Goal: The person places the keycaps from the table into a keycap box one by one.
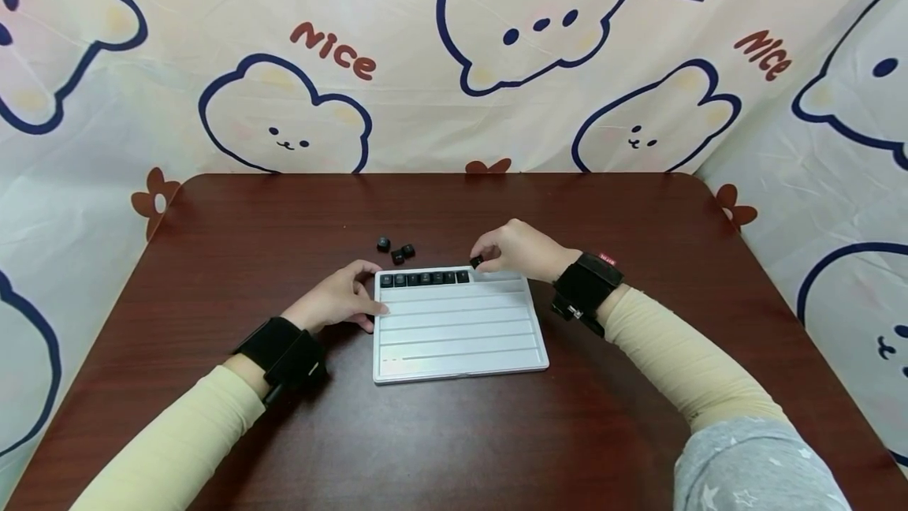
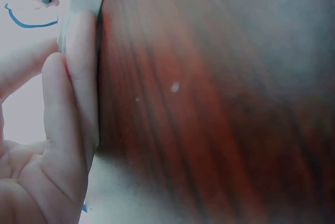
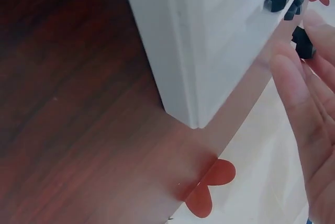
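A white ridged tray lies on the table, with a row of several black keycaps along the left part of its far slot. My left hand grips the tray's left edge, thumb on the top face and fingers along the side. In the left wrist view, the fingers lie against the tray's rim. My right hand pinches a single black keycap at the tray's far edge, to the right of the row. Thumb and fingertips hold this keycap in the right wrist view.
Loose black keycaps sit on the dark wooden table just beyond the tray's far left corner. A patterned cloth hangs behind the table and along both sides.
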`<state>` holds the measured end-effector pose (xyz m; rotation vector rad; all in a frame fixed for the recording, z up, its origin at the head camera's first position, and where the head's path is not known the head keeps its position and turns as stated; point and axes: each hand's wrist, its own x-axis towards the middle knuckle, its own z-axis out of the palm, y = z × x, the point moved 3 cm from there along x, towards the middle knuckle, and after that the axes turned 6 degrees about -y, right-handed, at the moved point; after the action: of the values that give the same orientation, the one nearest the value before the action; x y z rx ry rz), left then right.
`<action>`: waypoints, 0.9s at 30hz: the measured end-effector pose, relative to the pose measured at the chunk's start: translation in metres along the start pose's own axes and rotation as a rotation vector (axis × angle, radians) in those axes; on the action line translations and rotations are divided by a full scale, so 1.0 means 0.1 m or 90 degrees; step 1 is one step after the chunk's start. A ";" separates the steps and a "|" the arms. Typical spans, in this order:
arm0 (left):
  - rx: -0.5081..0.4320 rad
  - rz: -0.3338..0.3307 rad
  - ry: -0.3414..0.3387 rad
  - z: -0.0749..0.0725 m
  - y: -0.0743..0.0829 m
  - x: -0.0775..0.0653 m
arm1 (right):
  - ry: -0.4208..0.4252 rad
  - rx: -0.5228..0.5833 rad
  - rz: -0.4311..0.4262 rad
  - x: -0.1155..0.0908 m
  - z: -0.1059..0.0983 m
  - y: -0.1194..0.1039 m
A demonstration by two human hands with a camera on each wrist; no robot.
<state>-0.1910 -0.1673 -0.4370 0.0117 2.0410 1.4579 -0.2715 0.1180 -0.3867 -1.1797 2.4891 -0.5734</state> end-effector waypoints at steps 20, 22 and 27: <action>0.005 0.005 -0.002 -0.01 0.01 0.01 | -0.041 -0.044 0.039 0.03 0.09 -0.10; 0.004 0.005 -0.002 -0.01 0.00 0.01 | -0.041 -0.047 0.045 0.03 0.10 -0.10; 0.004 0.003 0.000 -0.01 0.00 0.01 | -0.042 -0.054 0.056 0.05 0.10 -0.14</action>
<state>-0.1917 -0.1677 -0.4375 0.0196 2.0469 1.4551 -0.2610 0.1037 -0.3895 -1.0935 2.5158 -0.4032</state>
